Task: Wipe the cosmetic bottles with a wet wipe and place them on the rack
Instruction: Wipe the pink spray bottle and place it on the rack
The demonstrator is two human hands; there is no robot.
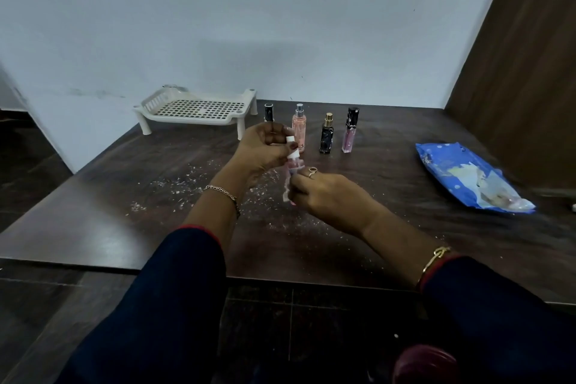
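Small bottle, white cap and pinkish body, is up off the surface, held between both hands, roughly upright with the top tipped a bit left. It sits in front of the bottle row.

Left grip: fingers curled around the cap end, thumb side toward the cap.

Right grip: closed around the lower body. A scrap of white wet wipe pokes out at the left edge of those fingers. I can't tell how much of it wraps the bottle. There's a ring on one right finger.

Behind the hands, four bottles stand upright on the surface in a row:
- Black-capped bottle, its lower part hidden by the left hand.
- Pink spray bottle with a silver top.
- Black bottle with a gold collar.
- Purple tube with a black cap.

The white rack is at the back left, against the wall, just beside the black-capped bottle. It has a perforated deck and short legs, with nothing on the deck that I can see.

A blue wipes pack lies flat well to the right, with its flap torn open.

White flecks are scattered on the dark surface under and left of the hands.

There's a chain bracelet on the left wrist and a bangle on the right. Both sleeves are dark blue.
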